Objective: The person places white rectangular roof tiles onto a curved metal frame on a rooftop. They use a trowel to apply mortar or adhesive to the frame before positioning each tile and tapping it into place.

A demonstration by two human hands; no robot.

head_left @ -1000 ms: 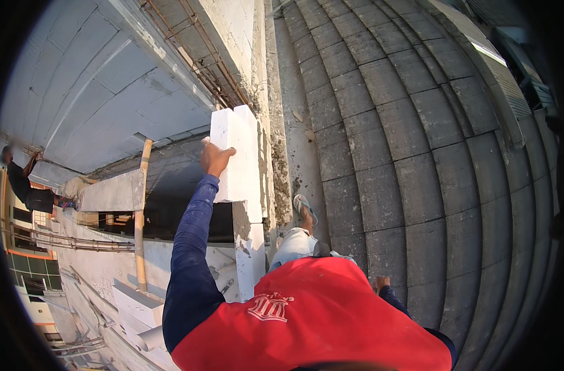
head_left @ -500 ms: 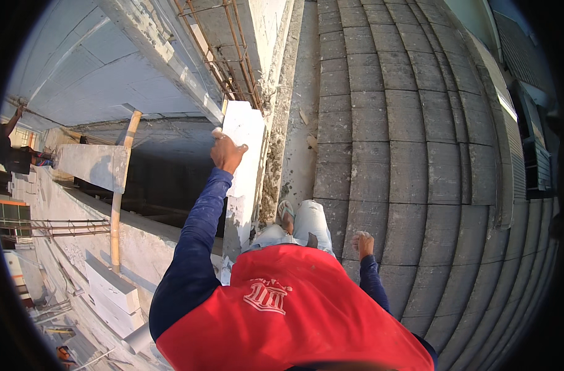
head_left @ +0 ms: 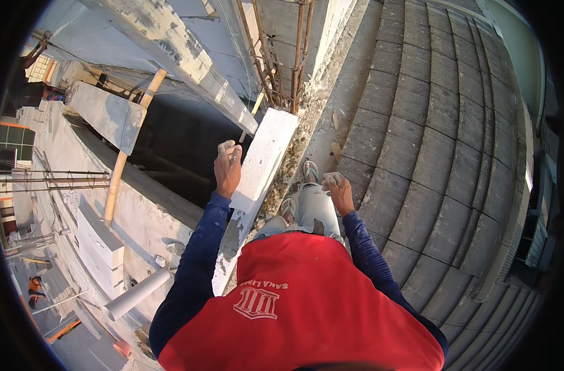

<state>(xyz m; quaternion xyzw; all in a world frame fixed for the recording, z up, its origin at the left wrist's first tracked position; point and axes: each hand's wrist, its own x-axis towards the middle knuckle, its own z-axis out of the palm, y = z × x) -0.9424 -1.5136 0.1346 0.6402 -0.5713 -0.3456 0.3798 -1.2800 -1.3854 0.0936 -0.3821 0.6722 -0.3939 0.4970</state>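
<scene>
Just left of a white lightweight block (head_left: 266, 154) set along the top of the wall is my left hand (head_left: 228, 168). Its fingers are curled in, nothing shows in them, and it appears off the block, over a dark opening. My right hand (head_left: 339, 193) is by my right thigh above the roof's edge, its fingers bent closed and dusty pale at the tips. No object can be seen in it. Rusty reinforcing bars (head_left: 297, 59) rise just beyond the block's far end. Grey mortar (head_left: 231, 236) shows on the wall nearer to me.
Grey roof tiles (head_left: 411, 154) slope away on the right. My sandalled feet (head_left: 311, 171) stand on a narrow ledge. A dark opening (head_left: 177, 151) lies left, with a bamboo pole (head_left: 116, 185), stacked white blocks (head_left: 99, 247) and a pipe (head_left: 136, 294). Another person (head_left: 31, 93) is far left.
My left hand has come off the white block and drawn back to its left. My right hand has lifted inward from beside the roof tiles. The view has turned.
</scene>
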